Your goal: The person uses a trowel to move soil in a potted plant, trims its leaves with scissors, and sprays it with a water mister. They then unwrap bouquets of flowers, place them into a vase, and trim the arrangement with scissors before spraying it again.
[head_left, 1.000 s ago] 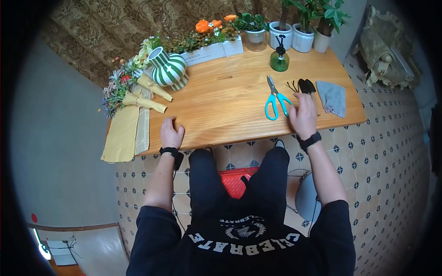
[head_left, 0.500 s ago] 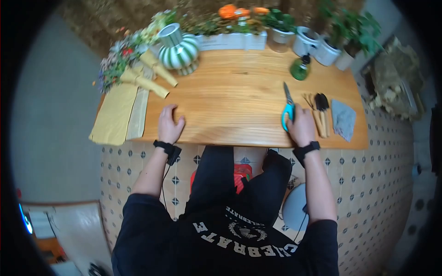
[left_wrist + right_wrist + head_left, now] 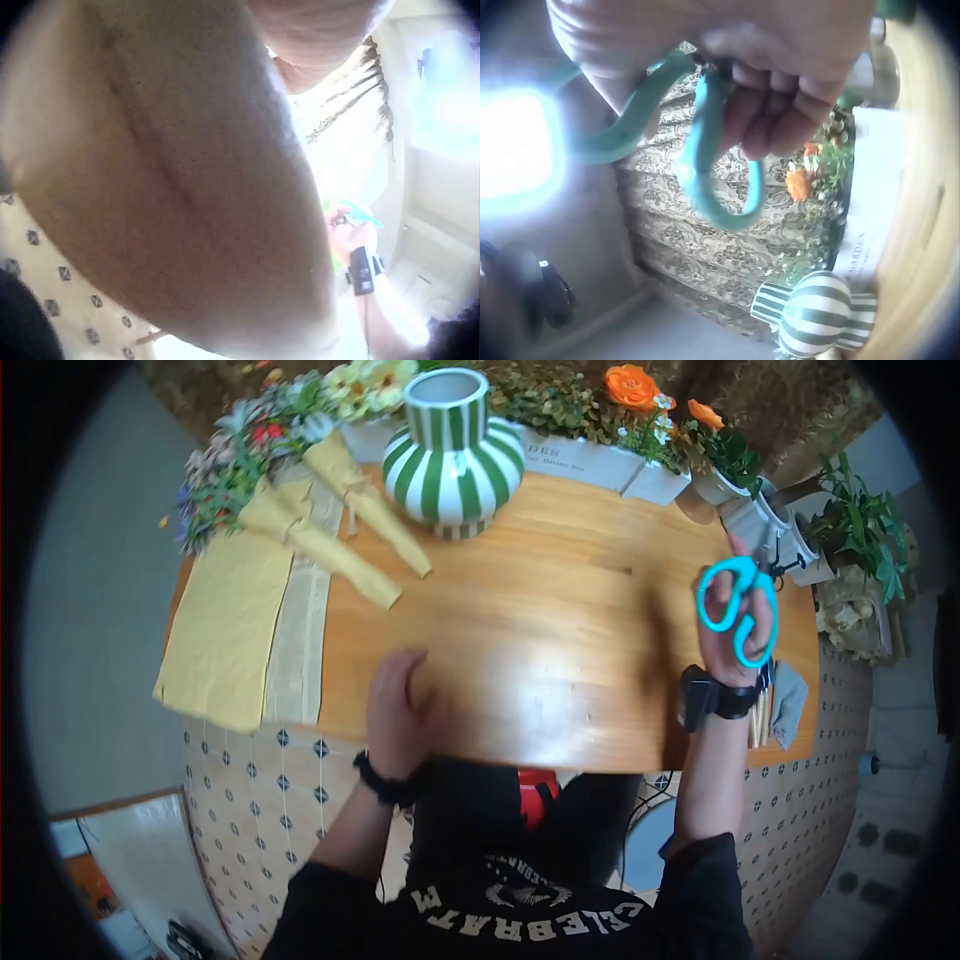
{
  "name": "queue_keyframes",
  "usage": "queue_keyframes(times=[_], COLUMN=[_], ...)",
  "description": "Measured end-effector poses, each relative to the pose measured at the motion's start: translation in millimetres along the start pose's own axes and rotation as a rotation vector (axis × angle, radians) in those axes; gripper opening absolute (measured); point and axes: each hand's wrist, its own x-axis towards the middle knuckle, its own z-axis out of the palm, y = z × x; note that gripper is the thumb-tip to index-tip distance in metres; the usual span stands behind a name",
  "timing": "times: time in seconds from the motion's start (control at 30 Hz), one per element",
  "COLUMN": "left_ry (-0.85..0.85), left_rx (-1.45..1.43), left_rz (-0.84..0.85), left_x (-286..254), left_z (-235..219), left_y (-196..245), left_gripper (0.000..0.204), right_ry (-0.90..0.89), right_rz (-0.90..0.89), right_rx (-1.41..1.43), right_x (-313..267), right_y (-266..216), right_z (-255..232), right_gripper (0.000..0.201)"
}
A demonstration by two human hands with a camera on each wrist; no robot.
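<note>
Our right hand (image 3: 728,645) is clamped on the scissors (image 3: 745,568) at the table's (image 3: 560,710) right side — handles towards our wrist, blades pointing away — while our left hand (image 3: 398,715), thumb and fingers apart, lies well to their left.

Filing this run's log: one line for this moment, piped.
right hand: holds scissors above table | left hand: near front edge | striped vase: upright
</note>
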Motion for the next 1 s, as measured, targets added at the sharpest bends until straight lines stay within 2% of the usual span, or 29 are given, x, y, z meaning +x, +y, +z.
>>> queue_keyframes(times=[0.07, 0.13, 0.2, 0.27, 0.3, 0.4, 0.43, 0.47, 0.53, 0.6, 0.67, 0.83, 0.93, 1.0], left_ry=[0.006, -0.066, -0.071, -0.086, -0.082, -0.044, -0.130, -0.113, -0.142, -0.118, -0.109, -0.066, -0.026, 0.011], left_rx=[-0.014, -0.121, -0.029, 0.017, 0.042, -0.023, 0.034, 0.154, 0.260, 0.276, 0.299, 0.284, 0.175, 0.106], left_rz=[-0.006, -0.115, -0.082, -0.065, -0.056, -0.120, -0.092, -0.072, -0.040, -0.045, -0.042, 0.001, 0.042, 0.034], left_x=[1.5, 5.8, 7.4, 10.3, 14.5, 11.1, 12.1, 15.3, 15.5, 15.9, 17.0, 14.7, 10.1, 5.9], left_z=[-4.6, -10.2, -8.6, -6.7, -5.1, 5.6, 2.5, 3.3, 4.1, 8.3, 8.5, 7.3, 9.7, 9.2], left_y=[4.5, 8.0, 1.9, 1.3, 5.2, 2.0, 2.2, 7.2, 8.5, 11.4, 13.9, 15.4, 7.4, 6.8], left_gripper=[0.049, 0.049, 0.047, 0.046, 0.045, 0.040, 0.039, 0.033, 0.034, 0.034, 0.034, 0.029, 0.027, 0.026], right_ry=[-0.030, -0.054, -0.116, -0.096, -0.074, -0.160, -0.174, -0.193, -0.216, -0.227, -0.155, -0.103, -0.117, -0.187], right_rz=[-0.006, 0.092, 0.198, 0.240, 0.264, 0.315, 0.309, 0.300, 0.362, 0.413, 0.395, 0.409, 0.399, 0.348], right_rx=[0.031, -0.008, 0.049, 0.191, 0.284, 0.487, 0.503, 0.516, 0.547, 0.593, 0.599, 0.462, 0.369, 0.316], right_x=[16.5, 25.1, 20.6, 6.7, 3.2, 2.9, 2.0, 0.7, -5.9, -2.5, -0.8, 2.5, 2.6, 0.3], right_y=[32.9, 54.4, 58.7, 64.3, 68.5, 69.7, 71.4, 73.3, 78.8, 75.9, 74.2, 64.2, 48.1, 44.5], right_z=[-1.9, -8.4, -7.5, -12.2, -13.9, -15.3, -13.8, -13.4, -19.2, -19.3, -11.4, -6.6, 0.9, 0.0], right_gripper=[0.077, 0.098, 0.101, 0.105, 0.105, 0.104, 0.102, 0.100, 0.098, 0.098, 0.100, 0.104, 0.105, 0.104])
